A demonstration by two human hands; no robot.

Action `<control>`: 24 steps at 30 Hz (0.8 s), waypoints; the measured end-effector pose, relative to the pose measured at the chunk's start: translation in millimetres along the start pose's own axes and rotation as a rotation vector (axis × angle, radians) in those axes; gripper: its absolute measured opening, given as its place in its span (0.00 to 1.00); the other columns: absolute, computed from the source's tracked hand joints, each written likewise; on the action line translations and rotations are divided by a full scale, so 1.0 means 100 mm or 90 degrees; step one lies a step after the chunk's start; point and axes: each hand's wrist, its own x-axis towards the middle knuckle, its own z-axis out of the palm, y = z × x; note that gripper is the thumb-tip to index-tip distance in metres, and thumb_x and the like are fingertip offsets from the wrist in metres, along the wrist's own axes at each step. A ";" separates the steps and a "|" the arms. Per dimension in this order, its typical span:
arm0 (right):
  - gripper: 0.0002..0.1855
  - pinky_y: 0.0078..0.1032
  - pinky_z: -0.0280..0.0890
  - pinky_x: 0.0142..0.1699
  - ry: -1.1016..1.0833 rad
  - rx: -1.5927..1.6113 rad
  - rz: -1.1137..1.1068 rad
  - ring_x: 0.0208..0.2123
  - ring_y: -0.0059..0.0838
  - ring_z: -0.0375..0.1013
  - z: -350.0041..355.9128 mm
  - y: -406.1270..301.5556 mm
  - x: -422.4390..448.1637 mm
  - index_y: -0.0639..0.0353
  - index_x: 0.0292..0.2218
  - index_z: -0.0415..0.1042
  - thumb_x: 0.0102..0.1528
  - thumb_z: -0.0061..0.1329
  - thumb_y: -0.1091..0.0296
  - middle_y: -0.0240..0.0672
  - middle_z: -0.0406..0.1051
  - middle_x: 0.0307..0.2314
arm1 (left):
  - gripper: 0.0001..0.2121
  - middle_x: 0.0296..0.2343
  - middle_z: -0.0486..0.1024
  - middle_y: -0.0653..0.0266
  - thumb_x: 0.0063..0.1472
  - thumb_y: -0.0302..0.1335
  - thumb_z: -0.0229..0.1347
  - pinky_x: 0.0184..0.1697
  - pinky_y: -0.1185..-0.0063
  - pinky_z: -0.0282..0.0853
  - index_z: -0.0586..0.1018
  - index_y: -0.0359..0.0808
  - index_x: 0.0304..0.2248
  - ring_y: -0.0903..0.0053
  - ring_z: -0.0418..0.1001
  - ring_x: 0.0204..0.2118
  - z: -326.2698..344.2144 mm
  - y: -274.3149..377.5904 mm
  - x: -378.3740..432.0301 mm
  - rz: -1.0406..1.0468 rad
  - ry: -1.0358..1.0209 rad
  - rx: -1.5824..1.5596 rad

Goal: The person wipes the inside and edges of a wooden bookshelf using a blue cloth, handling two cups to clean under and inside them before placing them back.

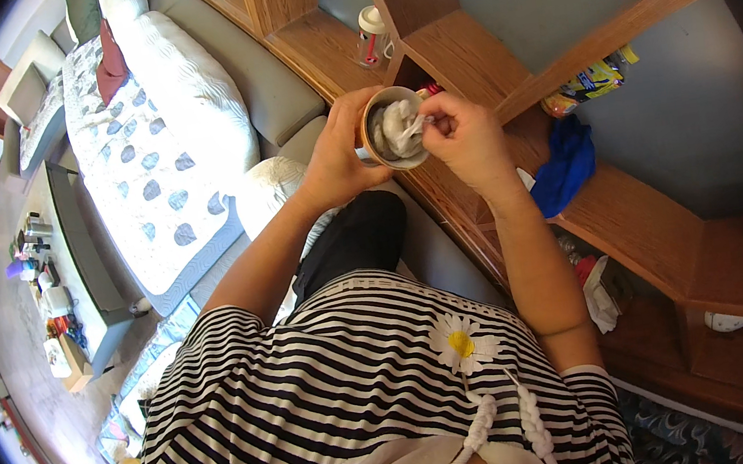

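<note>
My left hand point(345, 145) grips a round cup point(368, 136) with a tan rim, its mouth tilted towards me. Inside it sits a crumpled wad of whitish tissue or cloth point(395, 128). The fingers of my right hand point(464, 134) pinch a loose end of that wad at the cup's right rim. Whether anything lies beneath the wad is hidden. Just beyond the cup, a clear lidded tumbler point(373, 40) with red marks stands on the wooden shelf point(321, 47).
A yellow-labelled bottle point(593, 81) and a blue cloth point(565, 166) rest on the angled wooden shelving point(640, 213) at right. To the left are a sofa with a patterned cover point(147, 162) and a low table point(95, 280) bearing several items. White tissue point(600, 294) hangs lower right.
</note>
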 end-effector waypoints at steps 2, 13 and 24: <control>0.08 0.11 0.60 0.24 0.007 0.105 0.060 0.20 0.10 0.64 -0.07 -0.02 0.04 0.63 0.32 0.69 0.47 0.44 0.82 0.23 0.66 0.20 | 0.35 0.42 0.62 0.56 0.34 0.20 0.61 0.50 0.77 0.58 0.62 0.35 0.47 0.65 0.62 0.47 -0.03 -0.03 0.01 0.022 0.008 0.043; 0.08 0.29 0.66 0.34 0.294 -0.324 0.097 0.26 0.36 0.73 -0.64 0.65 1.00 0.62 0.30 0.71 0.46 0.48 0.69 0.42 0.72 0.24 | 0.40 0.46 0.59 0.61 0.34 0.22 0.64 0.52 0.76 0.57 0.58 0.37 0.50 0.70 0.58 0.51 -0.24 -0.27 -0.05 -0.015 0.022 -0.022; 0.25 0.33 0.55 0.52 0.237 -0.425 0.056 0.48 0.50 0.57 -0.34 0.88 0.91 0.63 0.49 0.58 0.48 0.44 0.73 0.53 0.58 0.45 | 0.42 0.47 0.61 0.63 0.34 0.26 0.65 0.53 0.77 0.54 0.55 0.36 0.51 0.74 0.59 0.51 -0.22 -0.22 0.00 -0.097 0.058 -0.141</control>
